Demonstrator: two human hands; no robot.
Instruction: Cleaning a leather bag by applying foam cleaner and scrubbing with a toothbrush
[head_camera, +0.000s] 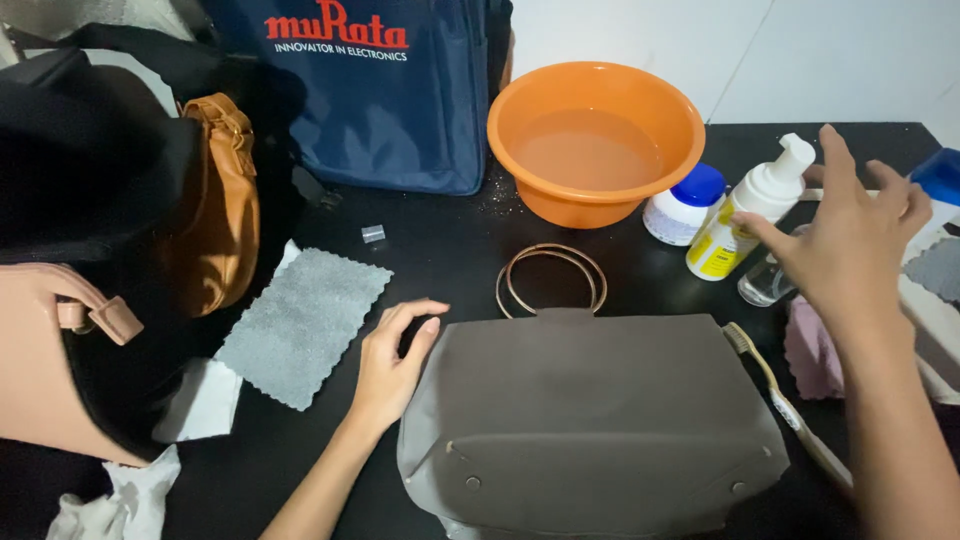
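1. On the black worktop (440, 260), front and centre, a grey-brown handbag (590, 420) lies flat; its ring handles (552, 280) point away from the person. This bag is the landmark.
2. Left hand (392, 362) rests at the bag's upper left corner, fingers curled, fingertips touching the bag edge; grasping nothing that shows.
3. Right hand (850, 240) hovers above and right of the bag, fingers spread, released, holding nothing. Index finger is near or touching the white foam pump bottle (752, 210); contact unclear.
4. Pump bottle stands upright, beyond the bag's right corner; yellow label.
5. Small clear bottle (765, 282) sits just beside the pump bottle, partly hidden by the right hand.
6. White jar with blue lid (685, 205) stands just left of the pump bottle, beyond the bag.
7. Orange basin (596, 140) holding water sits beyond the bag handles, well apart from the bag.
8. Toothbrush (780, 395) lies along the bag's right edge, bristles at the far end.
9. Pink cloth (812, 352) lies right of the bag, past the toothbrush.
10. Grey cloth (305, 325) lies left of the bag, just beyond the left hand.
11. Tan leather bag (218, 205) and navy blue bag (380, 100) sit far left of, and beyond, the grey-brown handbag.
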